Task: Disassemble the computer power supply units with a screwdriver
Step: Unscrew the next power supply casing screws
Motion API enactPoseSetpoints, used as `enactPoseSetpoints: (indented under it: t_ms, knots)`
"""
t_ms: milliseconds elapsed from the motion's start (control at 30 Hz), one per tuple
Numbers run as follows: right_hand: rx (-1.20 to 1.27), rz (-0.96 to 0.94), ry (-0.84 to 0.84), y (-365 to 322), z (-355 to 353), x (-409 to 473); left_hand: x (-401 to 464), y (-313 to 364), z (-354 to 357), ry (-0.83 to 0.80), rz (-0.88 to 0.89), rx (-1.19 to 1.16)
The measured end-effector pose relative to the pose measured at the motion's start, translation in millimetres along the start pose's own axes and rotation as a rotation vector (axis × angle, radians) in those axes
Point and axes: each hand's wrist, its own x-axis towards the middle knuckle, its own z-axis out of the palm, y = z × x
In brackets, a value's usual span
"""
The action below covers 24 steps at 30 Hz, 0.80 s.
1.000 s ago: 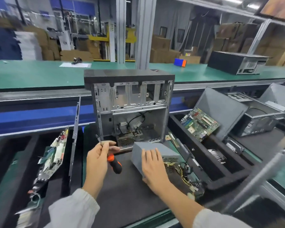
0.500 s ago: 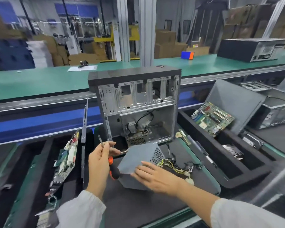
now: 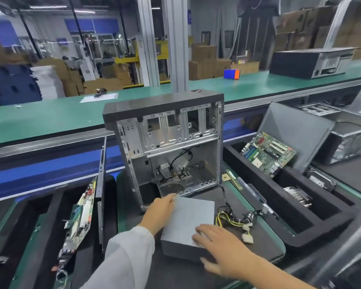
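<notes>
The grey power supply unit lies flat on the black mat in front of the open, upright computer case. Its yellow and black cable bundle trails off to the right. My left hand grips the screwdriver; only the metal tip shows, at the unit's far left corner, and the handle is hidden inside the hand. My right hand rests on the unit's near right corner, fingers spread flat on top and thumb down the front face.
A black foam tray on the right holds a green motherboard and a heat sink. Circuit boards and a thin side panel stand on the left. A green conveyor runs behind, carrying another case.
The power supply unit went from tilted on edge to lying flat. My right hand slid to its near right corner. My left hand moved right, bringing the screwdriver to the far left corner.
</notes>
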Motion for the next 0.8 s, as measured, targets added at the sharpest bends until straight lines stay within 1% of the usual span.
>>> enactPoseSetpoints:
  t_ms: [67,167,233,300,400,467,567,633,700,767,800]
  knots:
    - [0.012,0.098,0.013,-13,0,13,12,-3,5,-0.096,0.010,0.112]
    - [0.000,0.174,-0.014,-17,4,22,26,-6,8,-0.199,-0.001,0.141]
    - [-0.001,0.188,-0.009,-13,5,19,32,-9,9,-0.233,-0.016,0.141]
    - [0.002,0.173,-0.008,-9,5,15,32,-10,11,-0.225,-0.035,0.118]
    - [0.003,0.164,-0.018,0,0,12,26,-13,11,-0.168,-0.065,0.094]
    - [-0.036,0.133,-0.003,12,-3,11,18,-16,9,-0.148,-0.086,0.098]
    - [-0.123,0.115,-0.031,31,-14,10,7,-17,0,-0.132,-0.122,0.147]
    - [-0.137,0.160,-0.118,44,-26,12,-1,-16,-7,-0.149,-0.139,0.223]
    - [-0.167,0.193,-0.164,55,-32,15,-11,-12,-9,-0.207,-0.166,0.274]
    - [-0.197,0.240,-0.207,65,-28,19,-24,-10,-1,-0.281,-0.212,0.232]
    - [-0.153,0.326,-0.230,64,-26,21,-30,-10,5,-0.287,-0.239,0.173]
